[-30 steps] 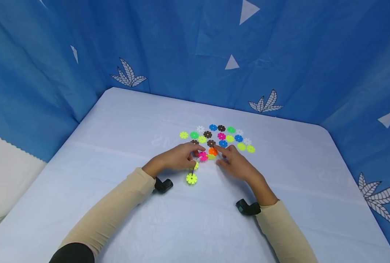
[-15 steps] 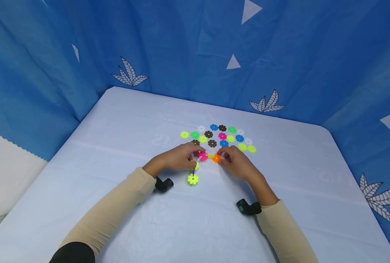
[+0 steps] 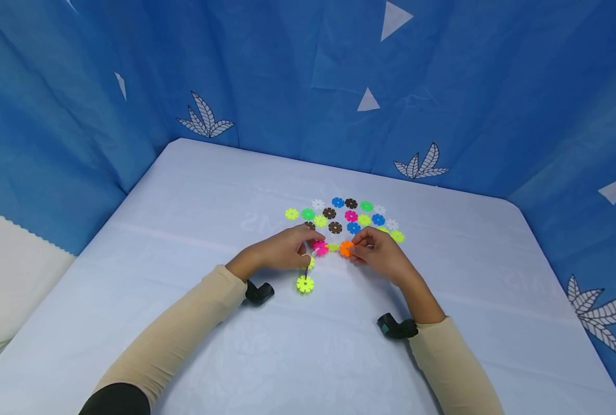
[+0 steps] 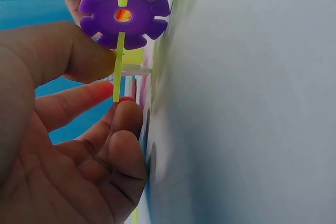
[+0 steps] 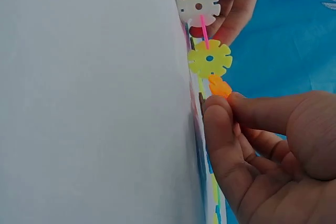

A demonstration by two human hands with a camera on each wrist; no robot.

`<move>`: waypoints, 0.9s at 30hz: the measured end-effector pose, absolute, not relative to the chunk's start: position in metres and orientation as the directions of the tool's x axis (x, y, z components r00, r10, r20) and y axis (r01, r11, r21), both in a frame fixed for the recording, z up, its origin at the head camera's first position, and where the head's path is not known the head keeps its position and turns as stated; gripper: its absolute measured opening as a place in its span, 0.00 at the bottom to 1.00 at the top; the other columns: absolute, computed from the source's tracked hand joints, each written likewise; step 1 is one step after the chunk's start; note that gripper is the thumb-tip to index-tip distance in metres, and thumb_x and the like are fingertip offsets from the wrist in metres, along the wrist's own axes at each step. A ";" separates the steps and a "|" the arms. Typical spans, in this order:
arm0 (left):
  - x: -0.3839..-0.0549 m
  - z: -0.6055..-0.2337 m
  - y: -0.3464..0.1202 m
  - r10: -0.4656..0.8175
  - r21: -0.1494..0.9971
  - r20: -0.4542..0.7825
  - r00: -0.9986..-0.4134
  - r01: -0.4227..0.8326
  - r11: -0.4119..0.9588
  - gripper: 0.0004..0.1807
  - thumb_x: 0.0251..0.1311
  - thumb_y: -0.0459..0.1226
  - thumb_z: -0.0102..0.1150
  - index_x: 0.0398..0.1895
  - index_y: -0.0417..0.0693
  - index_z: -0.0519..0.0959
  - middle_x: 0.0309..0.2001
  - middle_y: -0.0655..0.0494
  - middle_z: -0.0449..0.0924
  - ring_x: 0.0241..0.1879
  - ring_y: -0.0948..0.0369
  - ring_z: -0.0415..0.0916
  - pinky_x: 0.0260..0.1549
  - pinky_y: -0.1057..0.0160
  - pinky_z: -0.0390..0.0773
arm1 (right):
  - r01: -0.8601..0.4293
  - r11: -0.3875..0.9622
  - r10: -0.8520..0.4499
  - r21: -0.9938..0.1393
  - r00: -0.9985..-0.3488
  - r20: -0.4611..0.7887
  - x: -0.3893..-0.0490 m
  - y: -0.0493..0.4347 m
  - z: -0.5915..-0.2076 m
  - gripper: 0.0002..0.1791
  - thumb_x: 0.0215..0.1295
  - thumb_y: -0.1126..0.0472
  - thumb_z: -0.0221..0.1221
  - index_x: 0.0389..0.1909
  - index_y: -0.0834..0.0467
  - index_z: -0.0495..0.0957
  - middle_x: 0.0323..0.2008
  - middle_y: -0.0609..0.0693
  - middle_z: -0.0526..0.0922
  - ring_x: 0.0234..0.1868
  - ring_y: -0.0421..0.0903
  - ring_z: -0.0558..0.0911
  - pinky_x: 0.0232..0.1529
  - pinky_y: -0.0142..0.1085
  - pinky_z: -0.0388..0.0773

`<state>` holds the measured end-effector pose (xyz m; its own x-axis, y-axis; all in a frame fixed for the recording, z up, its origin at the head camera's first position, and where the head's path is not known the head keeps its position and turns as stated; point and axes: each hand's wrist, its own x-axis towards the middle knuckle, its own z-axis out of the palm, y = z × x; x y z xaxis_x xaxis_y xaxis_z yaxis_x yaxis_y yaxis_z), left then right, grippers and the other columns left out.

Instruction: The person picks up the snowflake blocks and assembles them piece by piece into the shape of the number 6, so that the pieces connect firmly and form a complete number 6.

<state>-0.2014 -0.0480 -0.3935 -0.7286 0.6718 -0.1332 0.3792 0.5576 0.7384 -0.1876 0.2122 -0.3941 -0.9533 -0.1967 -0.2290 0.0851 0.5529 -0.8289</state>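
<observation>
My left hand [image 3: 284, 248] grips a chain of slotted snowflake discs between thumb and fingers, low over the table. The chain runs from a yellow disc [image 3: 305, 284] through a purple disc [image 4: 142, 24], another yellow one, a white disc [image 5: 198, 7] and a pink disc [image 3: 320, 248] to a yellow end disc [image 5: 210, 59]. An orange disc [image 3: 346, 248] is pinched between thumb and index finger of my right hand [image 3: 383, 256]. It sits close beside the yellow end disc, edge toward it in the right wrist view. Fingers partly cover the left part of the chain.
Several loose discs lie flat beyond my hands, among them a brown disc [image 3: 335, 227], a green disc [image 3: 308, 214] and a blue disc [image 3: 378, 219]. They rest on a white-covered table [image 3: 266, 357]. A blue curtain [image 3: 287, 75] hangs along its far side.
My right hand has taken the orange disc from the near edge of the loose discs and drawn it slightly right and nearer. The left hand and its chain have stayed put.
</observation>
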 end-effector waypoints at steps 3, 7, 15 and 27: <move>-0.202 -0.394 -0.048 0.673 0.735 -0.121 -0.730 0.390 0.555 0.28 0.62 0.31 0.63 0.67 0.44 0.74 0.51 0.53 0.72 0.38 0.59 0.71 0.37 0.64 0.76 | 0.124 0.507 -0.192 -0.853 -0.949 -0.252 -0.188 0.212 -0.394 0.08 0.70 0.69 0.62 0.46 0.64 0.75 0.40 0.60 0.81 0.37 0.52 0.86 0.41 0.34 0.83; -0.202 -0.395 -0.047 0.669 0.734 -0.118 -0.734 0.390 0.557 0.28 0.62 0.31 0.63 0.67 0.45 0.74 0.51 0.55 0.72 0.41 0.59 0.71 0.39 0.64 0.76 | 0.159 0.479 -0.174 -0.863 -0.947 -0.270 -0.189 0.211 -0.395 0.08 0.71 0.68 0.62 0.46 0.64 0.75 0.42 0.61 0.81 0.37 0.51 0.86 0.41 0.35 0.84; -0.201 -0.395 -0.046 0.674 0.740 -0.121 -0.728 0.387 0.550 0.27 0.63 0.32 0.65 0.66 0.45 0.75 0.48 0.55 0.73 0.42 0.58 0.72 0.42 0.63 0.76 | 0.212 0.398 -0.181 -0.892 -0.936 -0.303 -0.190 0.210 -0.398 0.10 0.71 0.70 0.60 0.50 0.67 0.74 0.40 0.63 0.81 0.37 0.51 0.87 0.41 0.35 0.84; -0.202 -0.396 -0.045 0.695 0.808 -0.108 -0.710 0.345 0.478 0.27 0.61 0.28 0.64 0.65 0.36 0.76 0.40 0.55 0.80 0.38 0.62 0.78 0.42 0.67 0.79 | 0.214 0.377 -0.201 -0.901 -0.931 -0.305 -0.190 0.211 -0.401 0.08 0.70 0.71 0.60 0.46 0.69 0.76 0.40 0.63 0.82 0.36 0.50 0.87 0.40 0.35 0.84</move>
